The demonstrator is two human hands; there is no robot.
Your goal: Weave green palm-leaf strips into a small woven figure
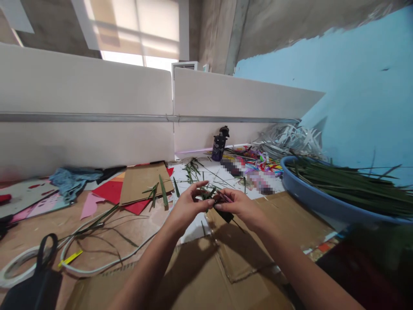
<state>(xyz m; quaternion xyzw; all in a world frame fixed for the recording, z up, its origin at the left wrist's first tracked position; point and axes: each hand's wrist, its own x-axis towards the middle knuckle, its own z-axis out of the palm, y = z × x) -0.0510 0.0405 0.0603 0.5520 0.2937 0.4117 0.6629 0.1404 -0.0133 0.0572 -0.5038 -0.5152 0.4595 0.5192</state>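
Pinching a dark green leaf piece [225, 215] from both sides, the left hand [191, 203] and the right hand [237, 203] met in front of the person, above the overlapping cardboard sheets [238, 245]. The left thumb pressed toward its bent fingers at one end of the piece, with the forefinger arched above. The right thumb lay against the other side, its fingers curled, and a broad, flat end of leaf stuck out below it. How the leaf was folded between the fingertips was too small to tell.

Just beyond the hands, loose green scraps [192, 168] lay scattered on a white surface, near a dark bottle [219, 147] with its lid raised. To the left, pointed leaf pieces [163, 191] lay at the edge of a brown board [137, 183], which rested partly over red sheets [109, 192]. Farther left sat a crumpled denim cloth [75, 178]; nearer the person, a white cable [88, 271] looped beside a roll of tape [11, 269] and a black object with a loop handle [37, 284].

On the right, a blue basin [318, 203] held a heap of long green leaves [342, 183]; behind it, pale strips [288, 137] lay tangled against the blue wall [364, 94]
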